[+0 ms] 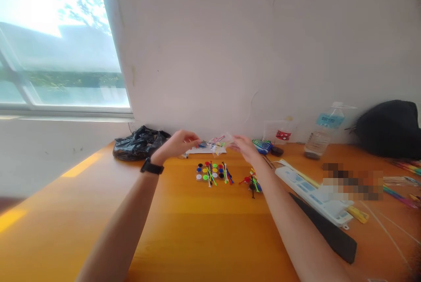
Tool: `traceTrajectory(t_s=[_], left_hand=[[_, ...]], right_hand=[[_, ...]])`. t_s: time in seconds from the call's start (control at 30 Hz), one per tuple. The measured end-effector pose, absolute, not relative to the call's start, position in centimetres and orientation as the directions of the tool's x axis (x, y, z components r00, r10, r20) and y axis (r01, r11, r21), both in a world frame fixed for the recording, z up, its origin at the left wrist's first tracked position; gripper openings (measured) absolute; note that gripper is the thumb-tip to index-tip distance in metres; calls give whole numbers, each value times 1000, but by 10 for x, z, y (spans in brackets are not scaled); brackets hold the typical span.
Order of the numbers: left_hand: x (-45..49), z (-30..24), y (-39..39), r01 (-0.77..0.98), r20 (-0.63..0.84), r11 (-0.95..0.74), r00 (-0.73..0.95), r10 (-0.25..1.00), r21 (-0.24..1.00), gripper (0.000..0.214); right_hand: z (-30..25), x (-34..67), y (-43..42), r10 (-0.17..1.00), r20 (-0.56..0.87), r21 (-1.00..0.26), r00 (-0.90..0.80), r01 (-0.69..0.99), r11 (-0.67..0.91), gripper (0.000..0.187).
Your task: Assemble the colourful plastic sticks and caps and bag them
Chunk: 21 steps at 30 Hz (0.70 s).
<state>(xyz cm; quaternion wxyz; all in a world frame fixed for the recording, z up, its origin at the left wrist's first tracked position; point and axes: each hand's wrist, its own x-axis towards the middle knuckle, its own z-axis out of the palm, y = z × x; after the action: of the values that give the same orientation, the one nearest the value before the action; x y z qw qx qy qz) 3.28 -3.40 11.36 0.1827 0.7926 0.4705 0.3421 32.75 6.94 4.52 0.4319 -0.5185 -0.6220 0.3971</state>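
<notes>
My right hand [244, 146] pinches the edge of a clear plastic bag [217, 145] with small coloured pieces showing through it. Left of the bag, my left hand [182, 142] has its thumb and fingertips close together; what they hold, if anything, is too small to make out. A dark watch band circles my left wrist. Below the hands, small coloured round caps [215, 165] stand in rows on the table. Thin coloured plastic sticks [225, 173] lie over and beside them. A mixed pile of coloured plastic pieces [254, 182] sits near my right forearm.
A black plastic bag [141, 144] lies at the back left of the wooden table [184, 238]. On the right are a white power strip [311, 190], a long black flat object [325, 229], a water bottle [320, 133] and a black bag [390, 128]. A wall rises behind.
</notes>
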Motion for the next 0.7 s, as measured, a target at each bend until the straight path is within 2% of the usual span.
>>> traceTrajectory(t_s=[0.1, 0.23, 0.47, 0.53, 0.7], left_hand=[[32, 112, -34, 630, 321, -469, 343, 883, 619, 41], [29, 105, -28, 658, 244, -419, 346, 906, 625, 38], [23, 66, 6, 711, 196, -503, 472, 860, 492, 28], [23, 51, 17, 710, 167, -506, 493, 854, 489, 26], [26, 15, 37, 741, 78, -477, 504, 860, 473, 23]], right_hand=[[39, 335, 77, 996, 88, -934, 6, 348, 80, 40], [39, 347, 82, 998, 50, -886, 45, 464, 23, 40], [46, 352, 71, 970, -76, -761, -230, 642, 93, 27], [48, 358, 69, 946, -140, -703, -294, 702, 114, 23], [54, 384, 66, 860, -357, -534, -364, 835, 132, 25]])
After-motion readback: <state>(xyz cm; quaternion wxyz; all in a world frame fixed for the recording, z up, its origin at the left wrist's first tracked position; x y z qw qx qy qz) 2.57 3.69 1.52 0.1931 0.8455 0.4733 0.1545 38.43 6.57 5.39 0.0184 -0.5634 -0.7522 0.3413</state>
